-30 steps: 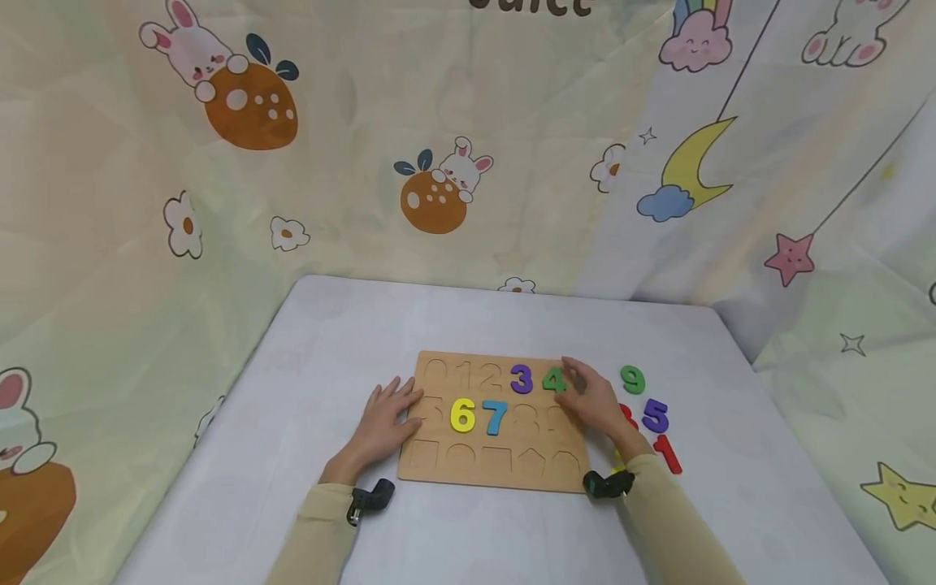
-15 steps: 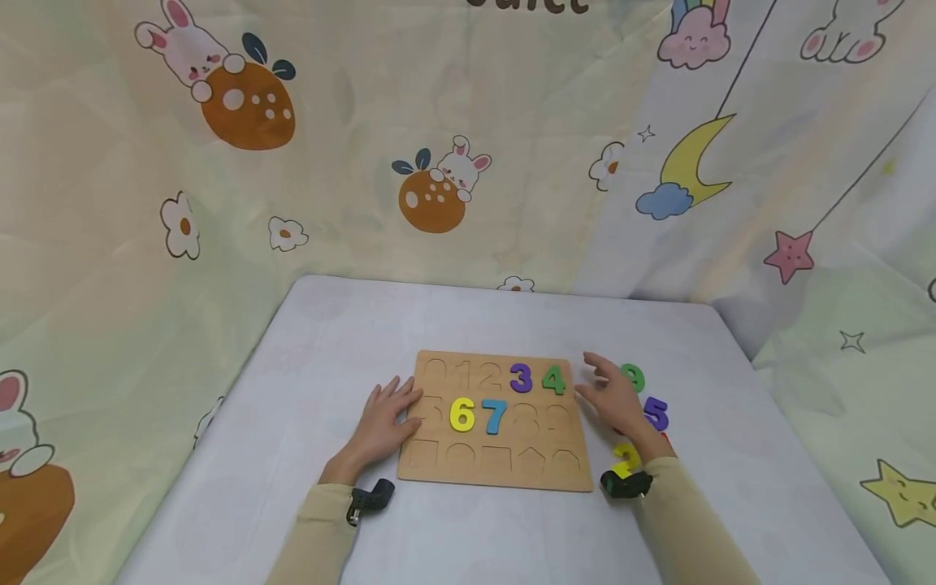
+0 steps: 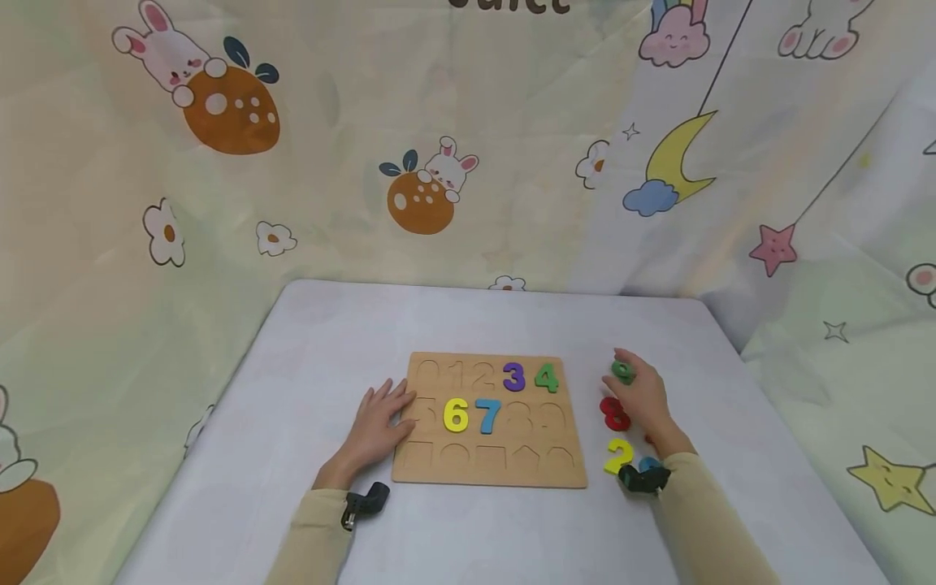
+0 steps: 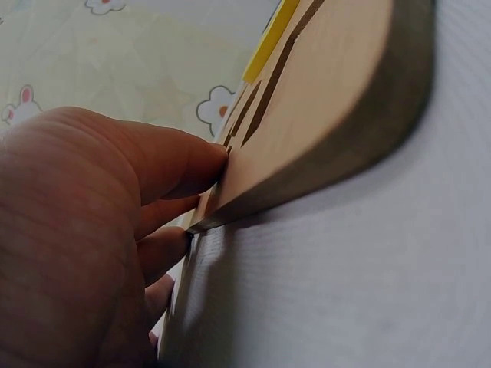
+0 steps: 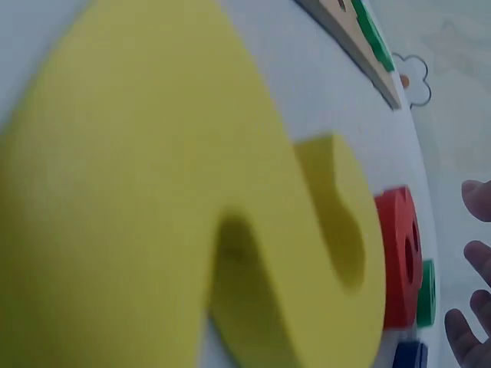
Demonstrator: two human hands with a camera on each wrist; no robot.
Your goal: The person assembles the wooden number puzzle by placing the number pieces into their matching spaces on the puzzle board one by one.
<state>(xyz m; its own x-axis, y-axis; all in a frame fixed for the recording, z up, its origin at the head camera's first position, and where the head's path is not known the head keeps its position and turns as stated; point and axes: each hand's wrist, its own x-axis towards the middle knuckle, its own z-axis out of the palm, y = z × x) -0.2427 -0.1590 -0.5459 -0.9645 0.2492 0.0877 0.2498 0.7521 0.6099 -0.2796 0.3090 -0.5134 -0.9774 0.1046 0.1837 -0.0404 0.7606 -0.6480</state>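
My left hand point(image 3: 376, 426) lies at the left edge of a wooden number board point(image 3: 475, 474), fingers extended. In the left wrist view its thumb and fingertips touch the board's edge. On the board sit a purple 3 point(image 3: 514, 377), a green 4 point(image 3: 546, 378), a yellow 6 point(image 3: 456, 415) and a blue 7 point(image 3: 487, 416). Right of the board, my right hand point(image 3: 643, 398) hovers over a green 9 point(image 3: 623, 372), thumb and fingers spread. The right wrist view shows those fingers apart from the green piece point(image 5: 426, 295). My right hand hides part of the 9.
Near my right wrist lie a red 8 point(image 3: 615, 414) and a yellow 2 point(image 3: 619, 457), which looms large in the right wrist view. A blue piece point(image 3: 648, 464) is partly covered by the wrist camera point(image 3: 643, 479). A printed cloth hangs behind the white table point(image 3: 483, 325).
My right hand has left the green 4 on the board and moved right to above the green 9. My left hand stays on the board's edge. The head view has shifted slightly.
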